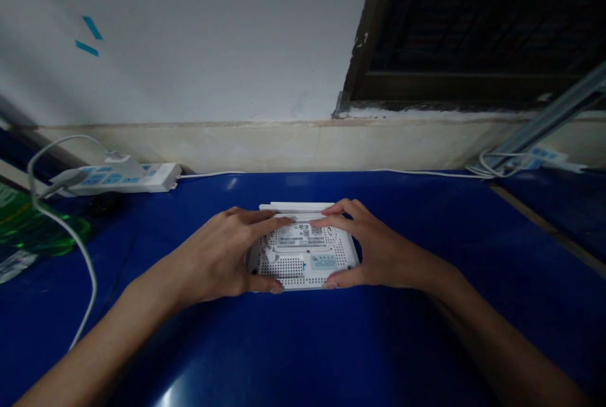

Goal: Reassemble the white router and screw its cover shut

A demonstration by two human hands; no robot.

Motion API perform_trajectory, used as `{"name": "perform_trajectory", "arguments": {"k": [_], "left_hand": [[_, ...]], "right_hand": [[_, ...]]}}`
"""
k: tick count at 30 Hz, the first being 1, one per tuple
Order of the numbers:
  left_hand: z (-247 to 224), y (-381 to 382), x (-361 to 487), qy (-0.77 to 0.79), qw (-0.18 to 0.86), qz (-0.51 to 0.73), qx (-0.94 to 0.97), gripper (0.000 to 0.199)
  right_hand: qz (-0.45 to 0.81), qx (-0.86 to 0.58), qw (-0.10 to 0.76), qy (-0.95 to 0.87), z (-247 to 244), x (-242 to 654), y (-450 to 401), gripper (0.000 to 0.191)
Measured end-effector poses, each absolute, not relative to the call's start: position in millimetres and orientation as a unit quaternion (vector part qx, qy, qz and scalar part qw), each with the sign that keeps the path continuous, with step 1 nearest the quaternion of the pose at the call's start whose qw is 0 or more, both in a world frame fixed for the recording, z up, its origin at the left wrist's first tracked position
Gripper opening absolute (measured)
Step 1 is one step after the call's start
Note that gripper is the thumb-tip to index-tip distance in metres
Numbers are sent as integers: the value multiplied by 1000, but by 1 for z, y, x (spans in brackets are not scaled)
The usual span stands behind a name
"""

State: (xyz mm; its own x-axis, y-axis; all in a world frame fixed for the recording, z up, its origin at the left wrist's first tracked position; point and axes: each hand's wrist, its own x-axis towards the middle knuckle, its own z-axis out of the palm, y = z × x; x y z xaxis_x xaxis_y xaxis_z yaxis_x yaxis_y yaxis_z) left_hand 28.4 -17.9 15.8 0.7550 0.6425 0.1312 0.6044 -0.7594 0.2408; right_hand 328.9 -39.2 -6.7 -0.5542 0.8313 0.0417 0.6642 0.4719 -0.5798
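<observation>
In the head view, the left hand [218, 255] and right hand [379, 246] held a white router [303, 262] from both sides, underside up on the blue bench [426, 331], their fingers [269, 223] closed around its edges. Beyond the left hand lay a bottle of green liquid [28, 224], near a power strip [116, 178].

Left hand [220, 255] and right hand [374, 246] curl inward — palms down, index fingertips [288, 221] almost meeting
</observation>
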Motion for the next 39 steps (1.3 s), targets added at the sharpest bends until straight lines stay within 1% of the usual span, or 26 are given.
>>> {"name": "perform_trajectory", "arguments": {"k": [3,4,5,6,9,10,11,14,19,22,27,30,32,35,37,39], "left_hand": [[19,-19,33,352,87,69,930,92],[19,-20,35,358,87,54,928,94],[19,-21,38,361,90,43,927,95],[19,-22,42,363,94,40,926,97],[14,-25,59,365,94,57,924,98],[12,-26,66,367,87,65,924,96],[9,-27,72,369,78,74,923,93],[2,-30,88,357,66,98,926,88],[-12,-35,96,331,71,113,934,88],[-19,-36,95,331,65,122,933,85],[-18,-35,94,329,63,124,934,83],[-17,-34,94,330,63,130,933,77],[-17,-33,94,333,64,133,931,77],[-17,-33,93,335,69,139,929,82],[-16,-33,93,328,72,151,930,80],[-14,-35,93,324,76,173,927,71]], "right_hand": [[246,-441,169,-847,-7,329,-40,93],[246,-435,173,-849,-7,329,-40,92],[250,-426,184,-850,-6,331,-39,87],[255,-417,202,-848,-5,334,-38,78],[230,-444,292,-815,-2,348,-31,36],[207,-475,314,-796,-1,355,-28,29],[185,-510,321,-776,-1,362,-26,25],[179,-579,275,-746,-3,384,-20,22],[228,-584,193,-755,-4,400,-24,21],[244,-567,173,-767,-1,394,-29,22],[277,-547,157,-774,-3,379,-36,30],[343,-536,150,-756,-8,372,-39,28],[399,-525,145,-738,-9,370,-40,25],[431,-515,166,-722,-5,371,-38,26],[419,-507,218,-721,0,372,-36,27],[405,-493,281,-717,4,371,-35,27]]}}
